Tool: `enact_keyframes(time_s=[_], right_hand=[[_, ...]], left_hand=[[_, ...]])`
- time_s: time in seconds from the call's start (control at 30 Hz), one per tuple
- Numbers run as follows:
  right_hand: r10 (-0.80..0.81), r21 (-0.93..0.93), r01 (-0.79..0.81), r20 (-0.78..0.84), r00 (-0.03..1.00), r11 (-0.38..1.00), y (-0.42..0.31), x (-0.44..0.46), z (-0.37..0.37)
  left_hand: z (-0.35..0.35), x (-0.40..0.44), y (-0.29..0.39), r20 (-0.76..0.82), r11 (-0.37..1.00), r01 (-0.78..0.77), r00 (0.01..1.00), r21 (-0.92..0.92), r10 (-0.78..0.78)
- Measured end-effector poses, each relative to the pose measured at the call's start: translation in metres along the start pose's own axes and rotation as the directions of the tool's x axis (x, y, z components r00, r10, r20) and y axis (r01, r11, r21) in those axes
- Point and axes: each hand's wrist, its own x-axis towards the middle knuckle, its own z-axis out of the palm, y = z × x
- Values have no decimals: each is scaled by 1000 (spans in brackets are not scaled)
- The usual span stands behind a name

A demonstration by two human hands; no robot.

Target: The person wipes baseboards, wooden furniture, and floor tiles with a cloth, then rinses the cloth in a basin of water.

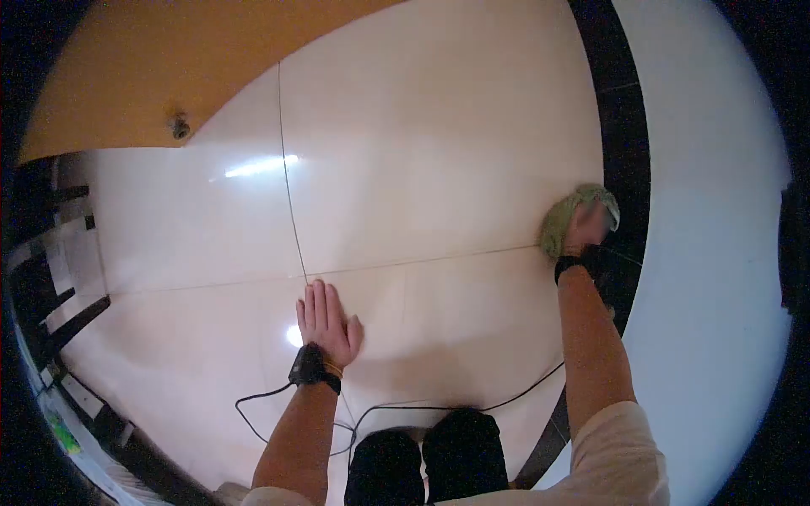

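My left hand [327, 325] lies flat on the pale tiled floor [439, 169], palm down with its fingers spread, just below where two tile joints meet. A dark band with a cable is on that wrist. On the right, my right hand [591, 226] presses a green cloth [558, 226] against the floor beside the black border. The cloth bunches around the fingers, which are partly blurred and hidden by it.
A black skirting strip [626, 126] runs along the white wall [709, 211] at the right. An orange-brown door panel [126, 76] fills the upper left. Dark furniture legs [80, 325] stand at the left. A black cable [413, 408] crosses the floor near my knees.
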Motion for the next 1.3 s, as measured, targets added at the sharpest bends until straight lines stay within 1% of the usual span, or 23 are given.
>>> enact_keyframes(time_s=[0.2,0.23,0.3,0.37,0.43,0.47,0.5,0.53,0.57,0.6,0.63,0.73,0.8,0.87,0.9,0.97,1.0,1.07,1.17,1.2,1.23,1.27,1.3], right_hand=[[-18,-203,17,-5,1000,979,-25,-5,-13],[97,-195,-81,77,992,977,-37,-12,-16],[323,-217,-275,234,917,937,-68,-37,-26],[113,-169,-72,247,962,983,-133,-92,-65],[-86,-79,106,221,971,991,-199,-160,-80],[-155,45,148,281,947,988,-235,-186,-96],[-218,192,145,450,866,971,-277,-190,-125],[-378,327,259,379,845,909,-305,-204,-135],[-418,430,126,701,578,894,-340,-184,-160],[-515,537,218,497,698,815,-352,-207,-148],[-575,607,330,264,775,723,-353,-225,-136],[-719,659,447,212,662,605,-320,-196,-135],[-733,512,554,259,629,657,-267,-170,-136],[-552,461,362,395,734,810,-213,-139,-144],[-476,411,315,384,791,855,-181,-137,-131],[-395,277,314,314,863,908,-130,-118,-124],[-312,158,271,381,870,950,-112,-104,-125],[-120,37,116,133,984,993,-61,-99,-89],[54,-124,-36,140,989,992,-43,-82,-80],[188,-114,-169,188,964,979,-61,-84,-84],[41,-260,6,174,984,965,-84,-100,-87],[-109,-398,173,179,978,901,-110,-123,-93],[-65,-26,70,179,982,997,-138,-142,-97]], left_hand=[[0,1,-1,35,997,22,999,-79,-19],[1,1,0,40,997,24,999,-80,-21],[2,-2,-2,42,997,21,999,-72,-18],[5,1,-2,-3,998,-3,1000,-56,3],[4,2,-1,4,1000,19,1000,-23,-19],[3,3,-1,3,1000,22,1000,-5,-22],[4,3,-3,8,1000,20,1000,-9,-20],[6,2,-6,11,1000,14,1000,-13,-14],[8,0,-9,14,1000,8,1000,-14,-8],[10,-3,-9,-92,994,-25,996,-102,16],[11,-1,-10,-99,996,-29,995,-87,21],[7,-1,-10,-89,998,-34,996,-48,30],[3,5,-7,-113,998,-55,992,-8,54],[0,8,0,-124,998,-48,991,38,52],[-1,8,2,-129,998,-48,990,40,53],[-5,11,5,-141,998,-52,988,45,58],[-5,11,6,-142,997,-51,988,49,58],[-6,11,7,-144,998,-44,988,54,51],[-4,10,6,-134,997,-41,990,59,49],[-5,10,6,-135,997,-50,989,65,59],[-6,10,6,-133,996,-60,989,69,68],[-8,11,7,-135,995,-70,988,75,80],[-7,11,5,-139,993,-77,986,90,89]])
